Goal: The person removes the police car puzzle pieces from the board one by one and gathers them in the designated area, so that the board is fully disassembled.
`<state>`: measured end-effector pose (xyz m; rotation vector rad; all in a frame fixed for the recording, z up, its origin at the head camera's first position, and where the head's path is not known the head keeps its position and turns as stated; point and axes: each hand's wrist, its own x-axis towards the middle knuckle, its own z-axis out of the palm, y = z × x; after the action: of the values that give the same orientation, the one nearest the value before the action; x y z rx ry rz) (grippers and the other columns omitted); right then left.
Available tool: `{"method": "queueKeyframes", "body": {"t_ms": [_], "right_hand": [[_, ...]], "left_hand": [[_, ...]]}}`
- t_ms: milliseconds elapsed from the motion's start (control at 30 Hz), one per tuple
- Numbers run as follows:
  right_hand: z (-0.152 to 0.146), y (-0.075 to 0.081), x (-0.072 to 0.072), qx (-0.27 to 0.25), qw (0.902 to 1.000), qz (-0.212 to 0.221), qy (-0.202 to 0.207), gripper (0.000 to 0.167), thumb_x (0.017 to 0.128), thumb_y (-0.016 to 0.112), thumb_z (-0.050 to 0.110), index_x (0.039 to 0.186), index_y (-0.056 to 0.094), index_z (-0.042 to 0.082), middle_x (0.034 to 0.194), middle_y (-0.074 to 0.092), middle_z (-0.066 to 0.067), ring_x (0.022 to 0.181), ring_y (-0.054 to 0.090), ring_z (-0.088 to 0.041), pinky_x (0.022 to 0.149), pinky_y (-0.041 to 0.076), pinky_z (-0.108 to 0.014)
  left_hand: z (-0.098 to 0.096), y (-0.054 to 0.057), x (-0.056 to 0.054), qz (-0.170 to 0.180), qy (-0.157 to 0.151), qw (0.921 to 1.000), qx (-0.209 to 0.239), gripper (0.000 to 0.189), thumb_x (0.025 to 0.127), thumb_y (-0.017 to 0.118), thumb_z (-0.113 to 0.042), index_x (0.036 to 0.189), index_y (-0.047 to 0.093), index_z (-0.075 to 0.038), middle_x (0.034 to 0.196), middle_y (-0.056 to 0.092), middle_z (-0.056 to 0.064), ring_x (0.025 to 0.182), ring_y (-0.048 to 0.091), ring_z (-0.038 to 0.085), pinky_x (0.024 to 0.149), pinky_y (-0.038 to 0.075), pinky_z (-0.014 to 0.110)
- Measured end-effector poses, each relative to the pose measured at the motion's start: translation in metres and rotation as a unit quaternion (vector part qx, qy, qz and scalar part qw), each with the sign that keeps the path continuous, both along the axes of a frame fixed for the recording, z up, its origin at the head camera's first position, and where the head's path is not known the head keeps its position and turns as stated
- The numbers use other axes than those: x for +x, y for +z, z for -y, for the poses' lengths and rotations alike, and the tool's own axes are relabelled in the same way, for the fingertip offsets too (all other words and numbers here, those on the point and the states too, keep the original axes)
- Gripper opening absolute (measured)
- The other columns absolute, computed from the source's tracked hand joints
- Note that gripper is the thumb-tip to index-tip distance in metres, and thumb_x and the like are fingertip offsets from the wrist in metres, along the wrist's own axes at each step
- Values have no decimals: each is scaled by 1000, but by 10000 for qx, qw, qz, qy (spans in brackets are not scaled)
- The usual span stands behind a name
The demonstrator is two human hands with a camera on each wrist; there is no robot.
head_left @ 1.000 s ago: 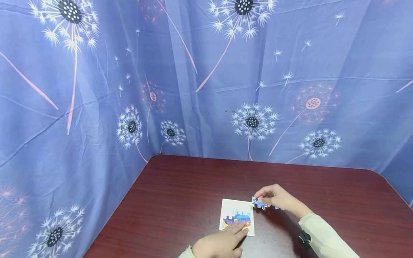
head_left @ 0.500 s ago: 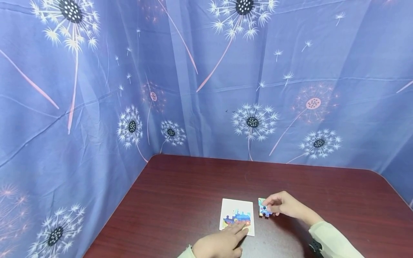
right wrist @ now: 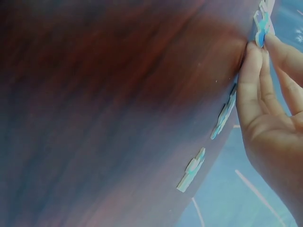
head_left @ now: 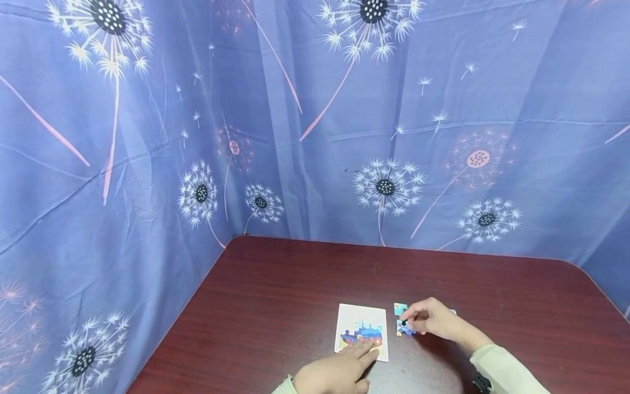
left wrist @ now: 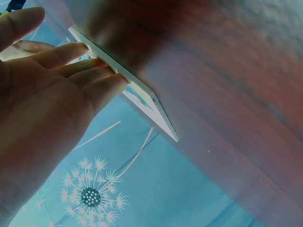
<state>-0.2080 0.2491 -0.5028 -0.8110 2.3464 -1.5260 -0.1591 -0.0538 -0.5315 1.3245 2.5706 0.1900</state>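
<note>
My left hand (head_left: pixel 337 369) rests with straight fingers on the lower part of a white square puzzle board (head_left: pixel 346 313). A partly assembled picture of a blue train (head_left: pixel 366 331) shows on the board, its lower part covered by the fingers. Just right of the board, my right hand (head_left: pixel 435 320) pinches a blue jigsaw piece (head_left: pixel 402 329) between thumb and fingers, low over the table. In the right wrist view the piece (right wrist: pixel 261 35) stands out past the fingertips (right wrist: pixel 253 56). A second jigsaw piece (head_left: pixel 400 308) lies just beyond the held one.
Another piece (head_left: pixel 453 311) peeks out behind the right hand. Two loose pieces show in the right wrist view, one nearer the hand (right wrist: pixel 224 113) and one farther off (right wrist: pixel 191 170). The dark red wooden table (head_left: pixel 295 273) meets a blue dandelion-print curtain (head_left: pixel 315 191) at its far edge.
My right hand has drawn away from the board's upper right corner, rightward and nearer to me, with a piece. A separate piece now shows beyond its fingers. The left hand has stayed still.
</note>
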Motion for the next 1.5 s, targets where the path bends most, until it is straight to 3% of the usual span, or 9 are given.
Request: {"method": "queueKeyframes", "body": {"t_ms": [200, 400, 600, 633, 900, 1100, 1167, 1367, 1500], "right_hand": [[3, 2, 2, 163, 9997, -79, -150, 12, 92, 69, -11, 103, 73, -16, 81, 70, -10, 61, 53, 0, 49, 45, -22], [3, 4, 5, 381, 9990, -10, -249, 13, 92, 71, -10, 104, 75, -12, 87, 67, -5, 65, 56, -2, 53, 47, -23], [5, 4, 3, 453, 9985, -237, -220, 11, 91, 73, -10, 102, 76, -11, 86, 66, -5, 69, 58, -2, 54, 48, -23], [5, 4, 2, 458, 9984, -262, -213, 11, 91, 73, -10, 101, 76, -11, 86, 66, -5, 69, 57, -1, 54, 48, -23], [7, 5, 3, 478, 9980, -357, -201, 11, 90, 72, -13, 101, 76, -13, 85, 66, -8, 68, 57, -1, 53, 47, -22], [10, 8, 3, 575, 9962, -583, -292, 9, 92, 75, -8, 101, 77, -10, 88, 71, -9, 70, 61, -1, 56, 50, -23], [12, 9, 2, 603, 9953, -690, -322, 9, 92, 76, -6, 100, 78, -9, 89, 72, -9, 74, 64, -2, 59, 53, -23], [24, 13, 0, 714, 9934, -826, -342, 10, 93, 76, -1, 102, 79, -6, 94, 76, -11, 83, 67, -4, 70, 57, -25], [33, 16, -2, 736, 9943, -677, -366, 11, 95, 75, -1, 104, 78, -5, 95, 77, -10, 81, 66, -4, 70, 57, -25]], "left_hand": [[-1, 6, 1, 120, 61, 9999, -44, 63, 106, 57, -32, 163, 42, -10, 172, 33, 0, 158, 27, 12, 125, 28, 26], [0, -1, 0, -182, -101, 9998, 8, 63, 105, 58, -32, 162, 44, -10, 171, 35, 2, 158, 29, 12, 124, 30, 26], [-1, 40, 14, -114, -27, 9999, -125, 62, 102, 61, -30, 158, 49, -6, 167, 42, 5, 155, 35, 13, 122, 33, 24], [-1, 43, 14, -65, 6, 9999, -154, 62, 102, 62, -30, 158, 49, -6, 167, 42, 4, 155, 35, 13, 122, 33, 23], [2, 21, 8, 44, 16, 10000, -37, 62, 105, 57, -31, 162, 44, -8, 171, 36, 2, 158, 29, 12, 124, 28, 23], [-1, 36, 13, 198, 149, 9996, -167, 63, 105, 59, -31, 162, 44, -9, 171, 34, 1, 158, 28, 12, 124, 29, 25], [-1, 35, 13, 237, 162, 9994, -174, 63, 105, 58, -32, 162, 44, -9, 172, 33, 2, 159, 27, 13, 125, 28, 26], [2, 1, 3, 65, 37, 9999, -79, 65, 107, 54, -38, 165, 40, -11, 174, 28, 3, 160, 22, 14, 126, 25, 27], [1, -11, -2, -35, -24, 9999, -118, 66, 109, 50, -43, 166, 37, -15, 174, 25, 1, 160, 20, 12, 126, 25, 28]]}}
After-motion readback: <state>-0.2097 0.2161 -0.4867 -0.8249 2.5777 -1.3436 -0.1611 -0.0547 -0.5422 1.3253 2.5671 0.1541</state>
